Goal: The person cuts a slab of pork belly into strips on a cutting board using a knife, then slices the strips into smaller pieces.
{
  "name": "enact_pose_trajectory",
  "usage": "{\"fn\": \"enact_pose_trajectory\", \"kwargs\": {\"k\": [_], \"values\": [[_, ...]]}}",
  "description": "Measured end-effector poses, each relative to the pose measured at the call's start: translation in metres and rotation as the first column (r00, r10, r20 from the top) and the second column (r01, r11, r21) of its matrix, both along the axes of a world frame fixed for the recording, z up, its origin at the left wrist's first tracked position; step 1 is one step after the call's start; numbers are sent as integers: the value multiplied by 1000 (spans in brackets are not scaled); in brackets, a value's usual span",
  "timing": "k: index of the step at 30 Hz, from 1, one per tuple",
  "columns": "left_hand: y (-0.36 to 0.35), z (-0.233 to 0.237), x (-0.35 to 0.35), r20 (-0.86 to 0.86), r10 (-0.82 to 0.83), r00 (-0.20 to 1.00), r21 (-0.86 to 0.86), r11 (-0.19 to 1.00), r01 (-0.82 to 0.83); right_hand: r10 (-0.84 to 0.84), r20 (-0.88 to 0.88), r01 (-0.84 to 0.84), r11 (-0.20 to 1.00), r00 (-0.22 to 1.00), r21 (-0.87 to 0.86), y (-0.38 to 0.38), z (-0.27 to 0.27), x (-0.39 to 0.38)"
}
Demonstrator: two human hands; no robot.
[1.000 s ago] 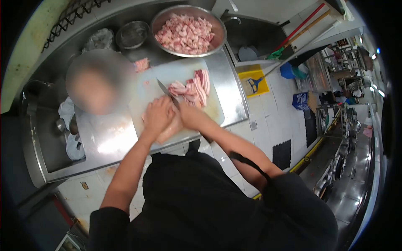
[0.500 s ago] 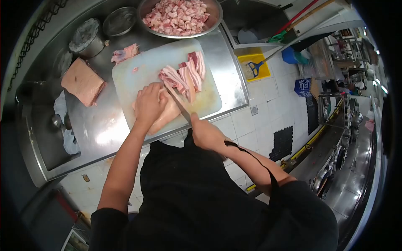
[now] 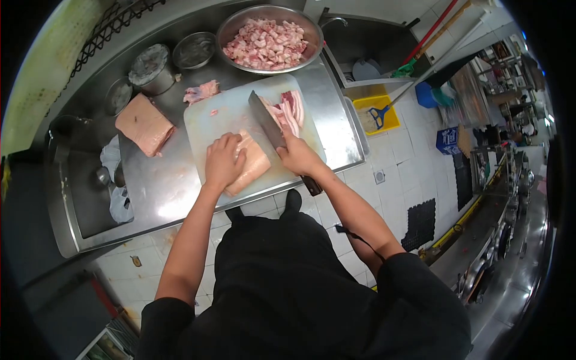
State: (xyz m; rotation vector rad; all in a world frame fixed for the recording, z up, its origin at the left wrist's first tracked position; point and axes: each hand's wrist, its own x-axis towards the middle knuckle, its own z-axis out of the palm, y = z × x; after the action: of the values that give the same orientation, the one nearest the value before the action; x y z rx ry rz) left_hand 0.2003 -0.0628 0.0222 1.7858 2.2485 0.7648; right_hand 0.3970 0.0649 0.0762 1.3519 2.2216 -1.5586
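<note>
A slab of pork belly point(image 3: 254, 163) lies skin up on a pale cutting board point(image 3: 203, 120). My left hand point(image 3: 223, 161) grips the slab's left side, fingers curled over its top. In my right hand point(image 3: 299, 156) is a broad-bladed kitchen knife point(image 3: 265, 120), its dark handle showing below the fist. The blade stands to the right of the slab, apart from it, alongside the cut pork strips point(image 3: 291, 111) and partly hiding them. A small meat scrap point(image 3: 214, 112) lies on the board's upper left.
Behind the board stands a steel bowl point(image 3: 312, 55) of diced pork. Another pork block point(image 3: 144, 125) and a fatty trimming point(image 3: 201, 92) lie on the steel counter point(image 3: 162, 180). A pot point(image 3: 151, 69) stands at the back. Sinks point(image 3: 366, 42) flank the counter; a yellow bin point(image 3: 384, 114) stands right.
The knife has left the slab's cut edge and shifted right, beside the strips, its blade now more upright. My left hand stays on the slab. The whole view has shifted slightly.
</note>
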Motion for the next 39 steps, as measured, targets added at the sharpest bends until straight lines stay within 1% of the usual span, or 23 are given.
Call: {"fn": "enact_pose_trajectory", "kwargs": {"k": [2, 5, 6, 7, 8, 9, 11, 12, 13, 14, 16, 18, 19, 22, 25, 27, 29, 33, 35, 36, 37, 38, 39], "values": [[0, -5, -1, -3, 13, 1000, -17, 1000, -13, 111, -160, -33, 904, 981, 426, -2, -23, 4], [1, -2, 0, 6, 35, 999, -47, 998, -35, 171, -196, -47, 855, 966, 517, 3, -38, 3], [2, -1, 1, 15, 46, 999, -57, 997, -45, 181, -194, -55, 852, 964, 520, -1, -19, 1], [5, -1, 0, 15, 62, 998, -47, 997, -61, 42, -204, 22, 954, 978, 299, -5, 18, -3], [3, -4, 1, 0, 69, 998, -14, 998, -69, -101, -174, 112, 992, 980, 52, -9, 38, -6], [-1, -6, 2, -14, 74, 997, 14, 997, -73, -93, -170, 103, 994, 981, 49, -9, 35, -5], [-1, -8, 3, -6, 89, 996, 6, 996, -89, -271, -350, 173, 943, 897, -285, 2, 24, -1], [0, -9, 3, 0, 95, 995, -5, 995, -95, -262, -353, 166, 946, 898, -279, 12, 15, 1], [0, -9, 3, -1, 102, 995, 0, 995, -102, -394, -296, 180, 814, 870, -553, 23, 8, 2], [-1, -9, 3, 4, 99, 995, -19, 995, -99, -506, -199, 180, 603, 839, -777, 29, -1, 5], [2, -10, -1, 4, 101, 995, -22, 995, -100, -497, -211, 176, 623, 841, -762, 37, -2, 3], [-2, -12, 2, -4, 90, 996, 20, 996, -90, -515, -241, 107, 557, 823, -824, 40, 1, 8], [-3, -12, 3, -1, 95, 995, 21, 995, -95, -509, -295, 76, 588, 808, -806, 36, 2, 11], [0, -9, 0, -1, 86, 996, -20, 996, -86, -562, -289, 146, 604, 775, -783, 22, 16, 16], [0, -7, 0, -17, 76, 997, 26, 997, -76, -570, -294, 122, 579, 767, -806, 28, 0, 24], [-1, -7, 0, -13, 74, 997, -30, 997, -74, -585, -302, 106, 560, 753, -822, 28, -2, 23], [0, -8, 1, -11, 83, 996, -5, 996, -84, -582, -223, 267, 636, 782, -724, 28, 3, 22], [-1, -9, 1, -5, 79, 997, -10, 997, -79, -570, -272, 230, 655, 775, -720, 26, 19, 17], [-1, -9, 1, -3, 74, 997, 2, 997, -74, -425, -286, 248, 833, 859, -494, 19, 27, 20], [-2, -8, 1, 2, 66, 998, 9, 998, -66, -424, -288, 245, 833, 859, -495, 12, 30, 19], [-2, -7, 0, -1, 63, 998, 7, 998, -63, -245, -234, 195, 957, 941, -217, 2, 33, 16], [-1, -6, -1, 10, 59, 998, -15, 998, -59, -83, -120, 92, 993, 989, 72, -5, 34, 13], [0, -6, 0, 24, 55, 998, -36, 998, -54, 114, -36, -98, 950, 993, 295, -10, 32, 10]]}}
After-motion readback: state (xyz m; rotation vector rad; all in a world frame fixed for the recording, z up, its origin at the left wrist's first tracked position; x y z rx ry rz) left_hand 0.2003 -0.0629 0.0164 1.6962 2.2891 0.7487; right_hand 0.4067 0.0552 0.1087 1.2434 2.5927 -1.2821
